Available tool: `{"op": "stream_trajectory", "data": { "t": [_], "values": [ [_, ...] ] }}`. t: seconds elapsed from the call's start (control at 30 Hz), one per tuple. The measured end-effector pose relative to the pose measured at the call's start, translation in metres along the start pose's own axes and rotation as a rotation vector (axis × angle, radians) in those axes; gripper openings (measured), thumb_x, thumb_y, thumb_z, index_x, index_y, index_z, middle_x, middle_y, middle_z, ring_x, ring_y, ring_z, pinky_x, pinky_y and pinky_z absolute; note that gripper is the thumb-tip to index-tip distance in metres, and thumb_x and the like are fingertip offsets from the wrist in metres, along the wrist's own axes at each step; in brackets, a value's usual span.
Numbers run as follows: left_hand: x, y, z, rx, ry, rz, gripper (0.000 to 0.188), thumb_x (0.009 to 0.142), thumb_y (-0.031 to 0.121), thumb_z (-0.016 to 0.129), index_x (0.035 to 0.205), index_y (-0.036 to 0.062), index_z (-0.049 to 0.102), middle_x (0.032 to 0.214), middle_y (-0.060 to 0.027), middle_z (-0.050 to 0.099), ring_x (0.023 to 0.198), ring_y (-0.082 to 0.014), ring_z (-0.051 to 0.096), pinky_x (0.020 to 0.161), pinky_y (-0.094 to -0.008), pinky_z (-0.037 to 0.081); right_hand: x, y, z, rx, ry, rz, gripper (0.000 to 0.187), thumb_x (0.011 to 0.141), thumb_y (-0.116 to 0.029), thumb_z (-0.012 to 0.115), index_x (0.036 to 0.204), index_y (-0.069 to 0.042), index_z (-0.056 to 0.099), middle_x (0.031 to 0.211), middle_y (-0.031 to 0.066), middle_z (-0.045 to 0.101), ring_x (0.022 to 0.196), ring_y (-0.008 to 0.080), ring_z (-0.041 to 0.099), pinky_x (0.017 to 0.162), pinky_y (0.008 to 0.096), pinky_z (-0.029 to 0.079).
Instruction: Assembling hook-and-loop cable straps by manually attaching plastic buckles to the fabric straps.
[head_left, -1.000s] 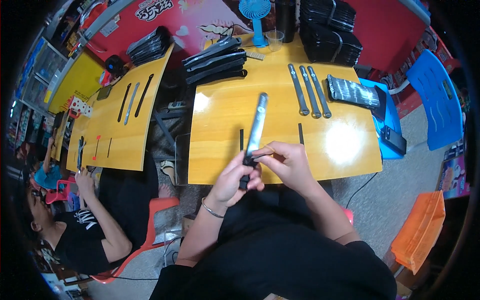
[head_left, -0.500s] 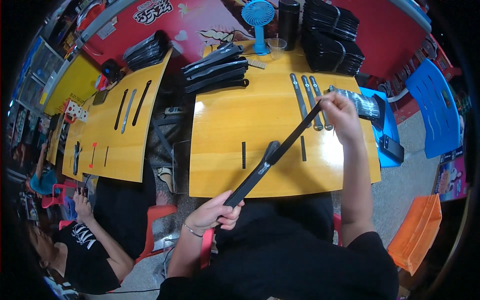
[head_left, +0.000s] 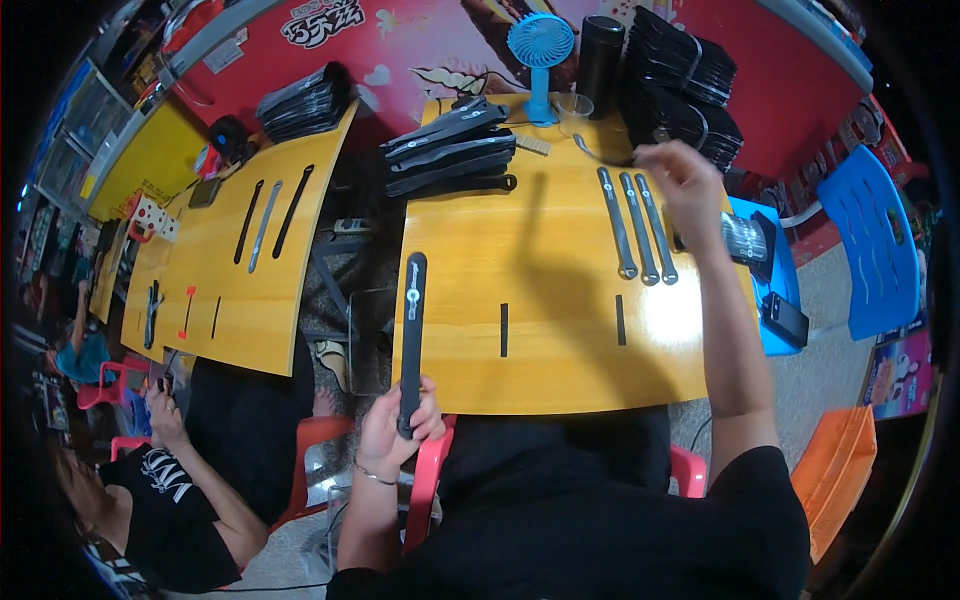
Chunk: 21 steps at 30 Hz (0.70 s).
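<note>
Apparently, only part is done: three grey straps [head_left: 638, 228] lie side by side on the table [head_left: 560, 385], right of centre. The left hand [head_left: 395, 422], lower left of centre, grips a black strap [head_left: 412, 330]; the right hand [head_left: 688, 185], upper right, seems to pinch a thin strap [head_left: 590, 151]. The strap pile [head_left: 450, 155], upper centre, seems left.

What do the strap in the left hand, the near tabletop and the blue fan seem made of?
Strap in the left hand: perhaps rubber or coated fabric, dull black and smooth-looking; the picture leaves it open.
Tabletop: glossy wood or wood-look laminate, judging by its yellow-brown grain and bright glare.
Blue fan: probably moulded plastic with a satin finish, given its even colour and slatted grille.
</note>
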<state>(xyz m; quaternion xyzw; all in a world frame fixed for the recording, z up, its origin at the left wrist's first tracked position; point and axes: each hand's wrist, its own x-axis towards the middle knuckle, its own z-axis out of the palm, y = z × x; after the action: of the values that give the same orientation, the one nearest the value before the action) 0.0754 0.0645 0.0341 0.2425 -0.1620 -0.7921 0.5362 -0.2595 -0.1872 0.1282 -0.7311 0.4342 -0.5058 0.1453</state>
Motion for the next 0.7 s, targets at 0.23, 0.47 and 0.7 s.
{"op": "stream_trajectory", "data": {
  "t": [0.23, 0.47, 0.7],
  "values": [
    [0.032, -0.009, 0.025, 0.058, 0.044, 0.211, 0.033, 0.095, 0.030, 0.042, 0.118, 0.0072, 0.044, 0.073, -0.0028, 0.044, 0.067, -0.0156, 0.043, 0.069, -0.0323, 0.036, -0.072, 0.020, 0.037, -0.507, -0.712, -0.031, 0.031, 0.076, -0.039, 0.068, 0.092, -0.013, 0.068, 0.095, 0.0037, 0.067, 0.086, 0.0219, 0.063, 0.072, 0.0345, 0.050],
    [0.052, -0.026, 0.036, 0.042, -0.006, 0.248, 0.035, 0.099, 0.028, 0.038, 0.128, 0.0103, 0.037, 0.098, -0.0124, 0.056, 0.091, -0.0263, 0.058, 0.078, -0.0378, 0.049, -0.077, 0.042, 0.059, -0.555, -0.536, -0.134, 0.038, 0.077, -0.043, 0.066, 0.101, -0.013, 0.067, 0.106, 0.0014, 0.065, 0.091, 0.0237, 0.061, 0.077, 0.0331, 0.049],
    [0.056, -0.032, 0.038, 0.073, 0.010, 0.255, 0.035, 0.099, 0.029, 0.037, 0.130, 0.0140, 0.035, 0.100, -0.0135, 0.056, 0.094, -0.0283, 0.060, 0.074, -0.0359, 0.052, -0.066, 0.045, 0.070, -0.603, -0.510, -0.129, 0.040, 0.075, -0.043, 0.068, 0.095, -0.009, 0.060, 0.098, 0.0050, 0.064, 0.088, 0.0241, 0.060, 0.073, 0.0344, 0.049]
  ]
}}
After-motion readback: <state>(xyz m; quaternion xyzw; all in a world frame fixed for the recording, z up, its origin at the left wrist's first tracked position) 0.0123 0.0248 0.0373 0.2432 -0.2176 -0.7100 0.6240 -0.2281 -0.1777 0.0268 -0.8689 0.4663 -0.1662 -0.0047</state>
